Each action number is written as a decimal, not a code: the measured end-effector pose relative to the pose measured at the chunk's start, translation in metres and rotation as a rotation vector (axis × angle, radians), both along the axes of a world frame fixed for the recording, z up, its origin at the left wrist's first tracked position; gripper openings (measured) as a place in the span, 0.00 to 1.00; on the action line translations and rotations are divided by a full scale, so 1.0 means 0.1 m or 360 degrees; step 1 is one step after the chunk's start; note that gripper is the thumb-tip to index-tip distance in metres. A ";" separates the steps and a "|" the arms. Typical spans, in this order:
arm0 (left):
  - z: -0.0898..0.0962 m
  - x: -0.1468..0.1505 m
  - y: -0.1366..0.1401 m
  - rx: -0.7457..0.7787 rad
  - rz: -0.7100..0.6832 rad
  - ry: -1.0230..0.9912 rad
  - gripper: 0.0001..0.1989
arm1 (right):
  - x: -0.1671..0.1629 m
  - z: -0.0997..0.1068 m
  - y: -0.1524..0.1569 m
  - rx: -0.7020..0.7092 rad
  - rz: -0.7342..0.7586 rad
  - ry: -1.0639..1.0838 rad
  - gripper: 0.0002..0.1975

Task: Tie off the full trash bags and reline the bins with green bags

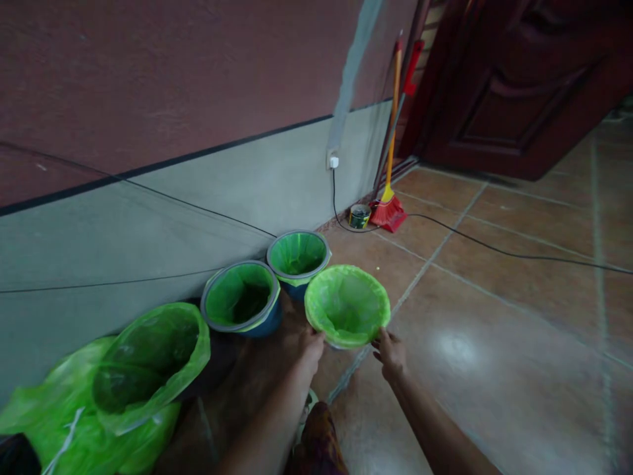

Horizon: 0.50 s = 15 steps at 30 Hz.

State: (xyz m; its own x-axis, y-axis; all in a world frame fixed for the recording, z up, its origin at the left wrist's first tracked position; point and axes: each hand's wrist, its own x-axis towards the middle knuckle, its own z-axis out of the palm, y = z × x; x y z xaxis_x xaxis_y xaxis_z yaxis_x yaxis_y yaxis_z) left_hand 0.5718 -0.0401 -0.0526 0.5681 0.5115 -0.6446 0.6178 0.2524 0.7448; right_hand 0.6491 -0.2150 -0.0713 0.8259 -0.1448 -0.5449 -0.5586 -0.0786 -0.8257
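Note:
In front of me is a trash bin lined with a light green bag (347,307), the bag folded out over its rim. My left hand (311,346) is closed on the near left edge of this liner. At the near right edge, my right hand (390,353) pinches the liner with its fingers. Behind and to the left stand two blue bins with grey rim rings, a far one (299,284) and a nearer one (270,321), both lined in green. Further left, another green-lined opening (200,356) tilts toward me, beside a heap of green plastic (44,402) with a white tie.
A broom (388,211) and a red-handled tool (411,72) lean by the dark wooden door (499,112). A small tin (359,216) stands beside the broom. A black cable (519,256) runs across the tiled floor; thin cords hang along the wall.

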 end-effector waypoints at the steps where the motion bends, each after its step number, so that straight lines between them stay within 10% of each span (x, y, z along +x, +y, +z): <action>1: 0.01 0.03 -0.01 -0.0025 0.0021 0.0013 0.07 | 0.05 -0.04 0.00 0.0013 0.0034 -0.0024 0.27; 15: 0.17 -0.26 -0.07 -0.0241 0.0094 0.0018 0.15 | 0.02 -0.06 -0.18 0.0125 -0.0099 0.0201 0.24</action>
